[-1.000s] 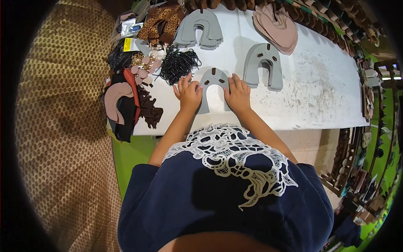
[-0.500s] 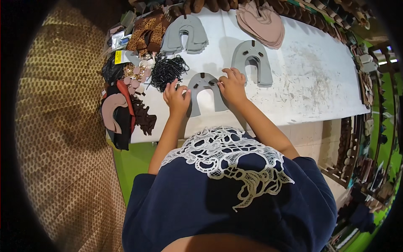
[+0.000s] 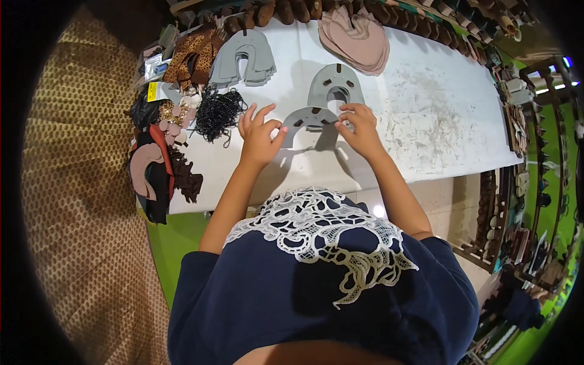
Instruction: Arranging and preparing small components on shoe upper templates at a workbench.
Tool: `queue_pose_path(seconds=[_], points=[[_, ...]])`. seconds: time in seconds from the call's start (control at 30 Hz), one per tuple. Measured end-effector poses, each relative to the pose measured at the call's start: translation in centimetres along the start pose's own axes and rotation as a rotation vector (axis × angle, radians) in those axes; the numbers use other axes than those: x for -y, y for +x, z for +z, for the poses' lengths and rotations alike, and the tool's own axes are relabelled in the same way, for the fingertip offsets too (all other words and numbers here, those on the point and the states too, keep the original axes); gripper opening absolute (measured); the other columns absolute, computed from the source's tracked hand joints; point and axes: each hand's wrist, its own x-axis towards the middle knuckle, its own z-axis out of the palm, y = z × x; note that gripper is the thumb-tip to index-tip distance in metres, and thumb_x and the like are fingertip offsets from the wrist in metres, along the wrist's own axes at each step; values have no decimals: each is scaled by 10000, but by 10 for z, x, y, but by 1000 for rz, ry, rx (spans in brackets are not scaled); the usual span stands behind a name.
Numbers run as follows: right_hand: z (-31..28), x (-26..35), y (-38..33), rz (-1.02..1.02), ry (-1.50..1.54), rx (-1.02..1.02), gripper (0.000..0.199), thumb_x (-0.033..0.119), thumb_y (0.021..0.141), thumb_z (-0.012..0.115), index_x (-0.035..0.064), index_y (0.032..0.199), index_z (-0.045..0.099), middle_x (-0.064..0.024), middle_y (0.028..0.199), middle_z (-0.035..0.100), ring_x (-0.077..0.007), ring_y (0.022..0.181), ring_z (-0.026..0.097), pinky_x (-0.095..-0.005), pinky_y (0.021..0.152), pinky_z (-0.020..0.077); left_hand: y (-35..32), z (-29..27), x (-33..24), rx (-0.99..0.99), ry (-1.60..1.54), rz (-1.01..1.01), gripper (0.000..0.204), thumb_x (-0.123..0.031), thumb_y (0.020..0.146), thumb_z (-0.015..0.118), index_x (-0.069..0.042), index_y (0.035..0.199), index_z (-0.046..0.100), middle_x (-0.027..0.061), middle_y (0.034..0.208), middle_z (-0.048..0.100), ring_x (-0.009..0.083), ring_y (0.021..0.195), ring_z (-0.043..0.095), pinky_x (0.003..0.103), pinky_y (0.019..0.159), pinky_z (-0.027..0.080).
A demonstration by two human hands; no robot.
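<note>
A grey U-shaped shoe upper [image 3: 308,115] with small dark patches is held between my hands, raised off the white tabletop and casting a shadow. At its left edge, my left hand [image 3: 261,139] pinches with thumb and forefinger, its other fingers spread upward. My right hand [image 3: 360,129] grips the opposite edge with curled fingers. Directly behind, a stack of matching grey uppers [image 3: 325,82] lies flat, partly overlapped by the held one. To the left of my left hand sits a tangle of black beaded strands [image 3: 219,112].
Plain grey pieces [image 3: 243,52] are piled at the back, next to leopard-print pieces [image 3: 196,53]. Pink pieces [image 3: 353,39] lie farther right. Brown strips [image 3: 185,176] and a pink curved piece [image 3: 145,167] rest on the left edge. Brown shoe forms [image 3: 286,11] line the far edge of the table [image 3: 438,121].
The held upper has come up off the table and moved away from me, toward the stack of matching pieces. Both hands moved with it. The whole view has shifted slightly.
</note>
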Motion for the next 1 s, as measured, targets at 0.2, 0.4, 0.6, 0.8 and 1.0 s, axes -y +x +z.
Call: queue_pose_path(seconds=[0.2,0.4,0.6,0.8,1.0], points=[[-34,-43,19,55,90,-30,147,208,739,626,68,785,628,-71,996,628,-297,988,531,-391,866,414,45,32,-27,49,-96,79,173,-266,798,623,-117,731,681,40,1236,532,346,1280,282,565,1036,111],[-17,-94,56,175,43,-37,170,239,754,615,81,807,650,-67,954,631,-289,984,536,-408,855,404,92,86,-14,30,-36,19,181,-277,808,618,-114,767,684,13,1218,554,335,1264,316,506,1023,164],[1,-112,64,274,-109,2,195,261,763,626,111,886,646,-70,988,609,-293,982,539,-435,839,400,110,104,-12,89,123,-141,197,-298,791,628,-139,900,667,44,1261,514,332,1262,322,568,1015,164],[14,-83,58,-111,-183,-198,416,197,801,596,48,1183,524,-150,1253,490,-351,1111,484,-452,912,381,103,115,-27,-24,181,48,544,-269,790,614,-122,1284,442,117,1407,333,337,1289,308,582,1031,170],[43,-81,63,-114,-310,4,552,223,863,503,39,1361,349,-144,1428,319,-331,1311,301,-510,1045,244,109,144,-30,24,224,309,585,-218,850,482,-19,1375,318,133,1440,298,299,1325,286,528,1057,214]])
